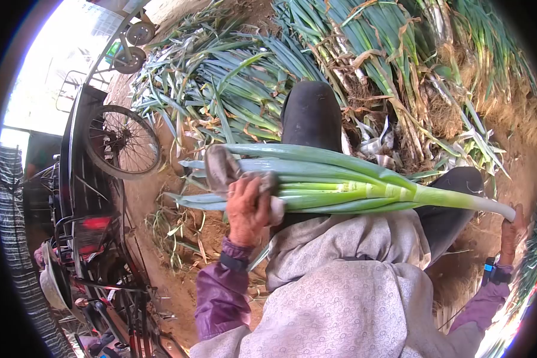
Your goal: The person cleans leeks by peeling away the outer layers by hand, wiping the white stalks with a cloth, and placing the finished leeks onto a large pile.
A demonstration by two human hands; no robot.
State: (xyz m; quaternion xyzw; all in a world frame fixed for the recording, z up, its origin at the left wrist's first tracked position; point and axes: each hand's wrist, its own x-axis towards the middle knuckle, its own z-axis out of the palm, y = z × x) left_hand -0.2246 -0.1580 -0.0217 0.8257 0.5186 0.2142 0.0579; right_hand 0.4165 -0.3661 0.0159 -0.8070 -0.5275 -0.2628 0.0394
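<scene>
A large leek (364, 190) lies level across my lap, its green leaves fanned to the left and its white shank pointing right. My left hand (246, 206) is closed round a grey-brown cloth (222, 169), blurred by motion, which presses on the leaves near their tips. At the far right, my right hand (511, 232) grips the white root end of the leek; its fingers are partly hidden. Both wrists have dark bands over purple sleeves.
Piles of leeks with leaves (238, 89) lie on the ground ahead, and more leeks with roots (450, 116) stand at the right. A wheeled cart (123, 143) is on the left. Leaf scraps (179, 235) litter the soil. My knee (311, 113) rises in the middle.
</scene>
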